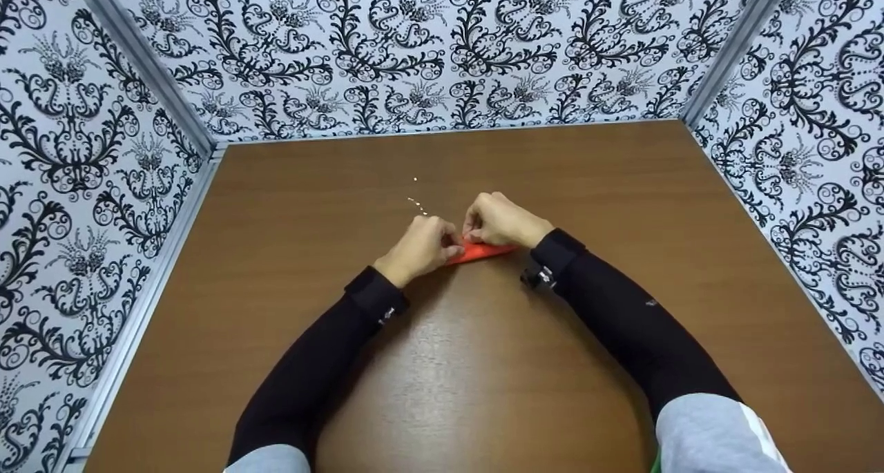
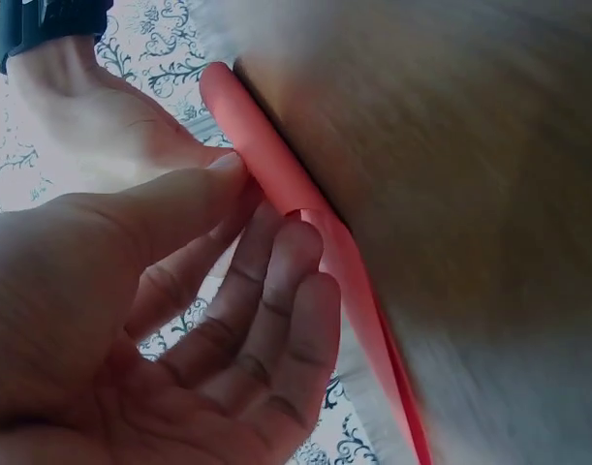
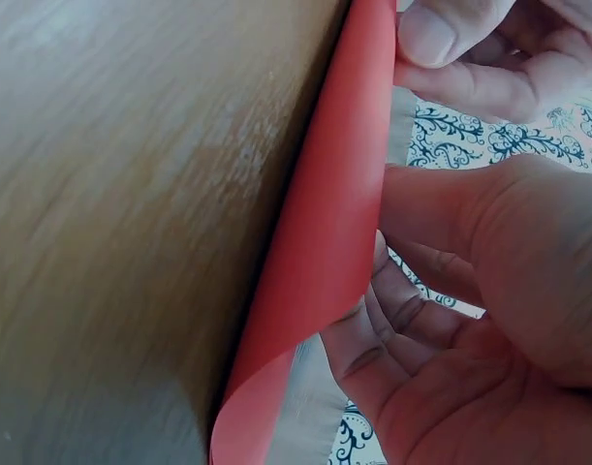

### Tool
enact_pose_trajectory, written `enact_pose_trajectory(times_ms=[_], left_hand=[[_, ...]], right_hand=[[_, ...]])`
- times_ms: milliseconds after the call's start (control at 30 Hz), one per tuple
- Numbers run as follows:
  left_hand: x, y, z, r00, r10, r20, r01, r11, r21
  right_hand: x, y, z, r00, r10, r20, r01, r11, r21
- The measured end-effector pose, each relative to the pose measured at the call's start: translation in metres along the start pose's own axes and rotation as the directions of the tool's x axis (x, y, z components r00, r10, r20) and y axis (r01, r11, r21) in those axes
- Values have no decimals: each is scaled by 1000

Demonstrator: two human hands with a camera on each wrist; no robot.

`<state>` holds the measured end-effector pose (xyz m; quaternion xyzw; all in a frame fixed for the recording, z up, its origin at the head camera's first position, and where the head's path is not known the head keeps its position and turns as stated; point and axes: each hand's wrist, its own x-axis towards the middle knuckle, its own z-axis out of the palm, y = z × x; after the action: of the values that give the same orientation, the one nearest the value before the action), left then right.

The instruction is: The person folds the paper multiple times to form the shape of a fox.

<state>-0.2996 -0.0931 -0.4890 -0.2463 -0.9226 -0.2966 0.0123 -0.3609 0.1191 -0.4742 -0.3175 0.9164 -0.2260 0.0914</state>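
wallpaper (image 1: 62, 148) with black scrollwork covered the left side, edged by a grey metal post (image 1: 138, 52). farther right, a black left sleeve (image 1: 297, 376) ran from the near left toward the middle, the left forearm slanting inward over the brown table (image 1: 442, 404) and ending in a dark wristband (image 1: 376, 295). beyond the band the left hand (image 1: 423, 244) was bent over with its knuckles up, thumb and forefinger pinching the edge of a red sheet (image 1: 487, 251). the left wrist view showed its other fingers loosely bent beside the sheet; whether all of them touched it, i could not tell. on the far side of that hand, a short trail of white specks (image 1: 418, 206) showed on the table.

the red sheet was at the middle of the table, between the hands, curled over into a narrow roll whose right end sat slightly farther away. the right hand (image 1: 503, 219), its knuckles raised, was just right of the left one, grasping the roll with its thumb against the curve and fingertips at the edge. the right forearm slanted in from the near right in a black right sleeve (image 1: 642, 321), a small dark device (image 1: 537, 277) beside the wrist.
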Motion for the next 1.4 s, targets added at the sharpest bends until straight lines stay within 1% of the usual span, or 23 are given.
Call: enact_pose_trajectory(times_ms=[133, 300, 433, 533, 733, 967, 1067, 1100, 1167, 1300, 1333, 1367, 1400], left_hand=[[5, 3, 1, 999, -45, 13, 45, 999, -3], [7, 6, 3, 996, -74, 39, 74, 997, 13], [8, 6, 5, 994, -102, 38, 101, 994, 29], [9, 6, 6, 992, -122, 34, 120, 992, 45], [11, 6, 6, 992, -126, 19, 124, 991, 58], [8, 5, 4, 993, -114, 21, 112, 992, 62], [11, -3, 7, 994, -104, 37, 102, 994, 47], [15, -14, 14, 994, -98, 38, 96, 994, 48], [23, -31, 26, 994, -96, 51, 94, 995, 42], [39, -65, 50, 993, -96, 65, 90, 992, 86], [39, -64, 49, 992, -99, 72, 92, 991, 92], [40, -66, 51, 993, -96, 75, 88, 991, 105], [36, -57, 45, 993, -97, 73, 88, 989, 119]], right_hand=[[0, 2, -1, 1000, 9, 3, -9, 1000, 9], [-1, 5, 0, 1000, 17, 3, -17, 1000, 3], [-1, 6, 0, 1000, 20, 4, -20, 1000, 9], [0, 6, 0, 1000, 3, -10, -3, 1000, -14], [2, 6, 1, 1000, -1, -17, 0, 1000, -27], [2, 4, 2, 1000, 18, -7, -18, 1000, -5], [2, 3, 2, 1000, 15, -5, -15, 1000, -7], [1, 2, 2, 1000, 11, -6, -11, 1000, -11], [1, 2, 2, 1000, 3, -6, -4, 1000, -14], [1, 1, 1, 1000, -3, -9, 3, 1000, -21], [1, 1, 1, 1000, -1, -8, 1, 1000, -20], [1, 1, 2, 1000, 2, -8, -2, 1000, -20], [1, 1, 2, 1000, 5, -8, -5, 1000, -18]])
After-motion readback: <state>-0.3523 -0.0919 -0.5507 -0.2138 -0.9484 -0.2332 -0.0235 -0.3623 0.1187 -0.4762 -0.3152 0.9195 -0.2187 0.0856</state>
